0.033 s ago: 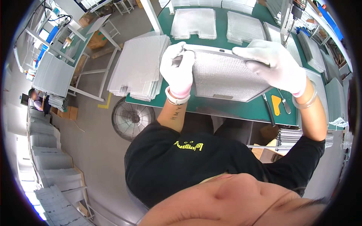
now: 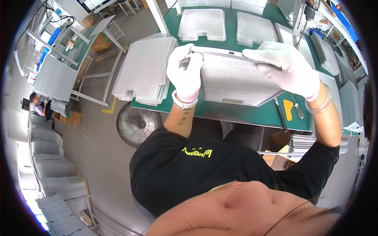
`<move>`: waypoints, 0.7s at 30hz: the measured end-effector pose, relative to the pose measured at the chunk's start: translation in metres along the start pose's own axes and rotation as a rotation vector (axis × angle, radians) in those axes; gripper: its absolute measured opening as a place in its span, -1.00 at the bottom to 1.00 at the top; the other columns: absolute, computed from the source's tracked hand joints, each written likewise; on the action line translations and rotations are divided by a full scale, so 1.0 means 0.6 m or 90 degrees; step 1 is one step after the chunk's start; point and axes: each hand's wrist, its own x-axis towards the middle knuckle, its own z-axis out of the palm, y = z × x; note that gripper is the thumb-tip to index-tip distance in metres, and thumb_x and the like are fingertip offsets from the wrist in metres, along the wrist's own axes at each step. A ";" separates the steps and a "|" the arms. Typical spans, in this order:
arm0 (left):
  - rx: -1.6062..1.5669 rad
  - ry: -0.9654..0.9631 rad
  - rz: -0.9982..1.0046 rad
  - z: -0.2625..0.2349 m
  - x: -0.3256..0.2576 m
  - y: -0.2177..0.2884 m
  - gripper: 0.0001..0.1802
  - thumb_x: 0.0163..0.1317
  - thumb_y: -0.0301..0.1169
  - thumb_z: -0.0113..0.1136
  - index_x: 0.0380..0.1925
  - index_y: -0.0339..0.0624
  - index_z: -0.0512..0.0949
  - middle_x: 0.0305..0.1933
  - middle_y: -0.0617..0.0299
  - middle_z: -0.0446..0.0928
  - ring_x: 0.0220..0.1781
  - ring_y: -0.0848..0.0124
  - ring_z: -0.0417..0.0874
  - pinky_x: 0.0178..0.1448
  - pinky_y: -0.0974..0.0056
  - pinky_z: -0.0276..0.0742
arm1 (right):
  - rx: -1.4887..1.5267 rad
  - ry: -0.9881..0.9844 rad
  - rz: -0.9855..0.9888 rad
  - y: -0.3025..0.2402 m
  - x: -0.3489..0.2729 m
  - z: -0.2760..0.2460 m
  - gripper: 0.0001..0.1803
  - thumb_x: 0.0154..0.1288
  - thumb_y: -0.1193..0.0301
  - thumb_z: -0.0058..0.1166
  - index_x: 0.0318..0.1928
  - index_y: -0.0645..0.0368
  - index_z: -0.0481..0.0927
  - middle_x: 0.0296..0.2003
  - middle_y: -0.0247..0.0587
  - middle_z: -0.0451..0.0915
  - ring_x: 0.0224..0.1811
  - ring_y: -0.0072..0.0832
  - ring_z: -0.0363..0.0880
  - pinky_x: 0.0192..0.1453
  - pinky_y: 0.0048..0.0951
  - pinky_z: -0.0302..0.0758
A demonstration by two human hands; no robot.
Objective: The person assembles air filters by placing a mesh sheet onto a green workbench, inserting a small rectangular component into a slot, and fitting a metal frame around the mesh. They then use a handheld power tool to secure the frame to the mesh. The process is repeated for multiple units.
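A silvery mesh filter panel (image 2: 236, 80) in a thin metal frame is held up, tilted, above the green table (image 2: 236, 115). Closed on the frame's left end is my white-gloved left hand (image 2: 185, 72), its thumb and fingers pinching the upper corner. My right hand (image 2: 287, 65), also gloved, grips the upper edge near the right corner, thumb below and index finger stretched along the frame. The right glove covers that corner. A small dark slot shows in the top edge between the hands, and a small plate sits near the lower edge.
Mesh sheets (image 2: 143, 67) are piled left of the panel, with notched mesh stacks (image 2: 201, 24) behind. A black-handled tool (image 2: 280, 115), a yellow scraper (image 2: 288, 109) and a drill (image 2: 311, 10) are to the right. A round floor fan (image 2: 139, 124) stands below the table's left edge.
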 end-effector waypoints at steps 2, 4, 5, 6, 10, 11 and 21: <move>-0.030 -0.006 -0.036 0.001 0.000 0.001 -0.64 0.29 -0.73 0.18 0.08 -0.32 0.54 -0.03 0.10 0.61 -0.13 0.48 0.62 -0.05 0.43 0.56 | -0.004 0.000 0.000 0.005 -0.002 0.003 -0.48 0.16 0.61 0.18 0.19 0.16 0.65 -0.25 0.00 0.60 -0.16 -0.01 0.59 -0.01 -0.17 0.54; -0.040 -0.023 -0.056 0.004 0.001 0.008 -0.61 0.29 -0.74 0.17 0.12 -0.30 0.52 -0.03 0.10 0.59 -0.13 0.49 0.61 -0.05 0.42 0.55 | 0.007 0.004 -0.002 0.005 -0.001 0.005 -0.49 0.18 0.60 0.18 0.19 0.14 0.64 -0.26 0.00 0.59 -0.16 -0.02 0.59 -0.01 -0.17 0.54; -0.074 -0.029 -0.041 0.008 0.005 0.011 -0.61 0.28 -0.74 0.18 0.11 -0.30 0.53 -0.04 0.12 0.60 -0.13 0.50 0.62 -0.05 0.41 0.56 | 0.011 0.005 -0.003 0.005 -0.001 0.006 -0.49 0.19 0.60 0.18 0.20 0.13 0.64 -0.27 0.00 0.59 -0.17 -0.02 0.59 -0.01 -0.17 0.54; -0.107 -0.035 -0.026 0.013 0.010 0.014 -0.61 0.26 -0.73 0.20 0.09 -0.30 0.53 -0.04 0.13 0.60 -0.14 0.51 0.63 -0.05 0.40 0.57 | 0.006 0.007 -0.009 0.006 -0.002 0.007 -0.49 0.20 0.59 0.18 0.20 0.13 0.64 -0.27 0.00 0.59 -0.17 -0.02 0.59 -0.01 -0.18 0.54; -0.019 -0.125 0.094 0.000 0.021 -0.002 -0.60 0.28 -0.73 0.17 0.12 -0.32 0.50 -0.01 0.12 0.57 -0.13 0.51 0.62 -0.03 0.38 0.57 | -0.035 0.010 -0.012 0.009 -0.004 0.006 -0.50 0.21 0.57 0.19 0.21 0.09 0.64 -0.28 -0.03 0.59 -0.20 -0.06 0.58 -0.03 -0.19 0.54; -0.015 -0.131 0.096 0.000 0.018 -0.007 -0.59 0.31 -0.72 0.12 0.17 -0.33 0.45 0.00 0.12 0.56 -0.09 0.50 0.60 0.01 0.39 0.55 | -0.049 0.007 -0.006 0.009 -0.005 0.007 -0.50 0.22 0.56 0.20 0.21 0.08 0.65 -0.28 -0.05 0.59 -0.20 -0.07 0.58 -0.04 -0.20 0.54; 0.131 -0.152 0.147 -0.005 0.001 -0.022 -0.61 0.44 -0.66 -0.08 0.25 -0.40 0.34 0.14 0.05 0.47 0.02 0.42 0.56 0.20 0.31 0.49 | -0.268 0.097 0.006 -0.022 -0.025 0.011 -0.51 0.22 0.44 0.24 0.21 0.05 0.64 -0.29 -0.14 0.64 -0.22 -0.17 0.62 -0.05 -0.23 0.55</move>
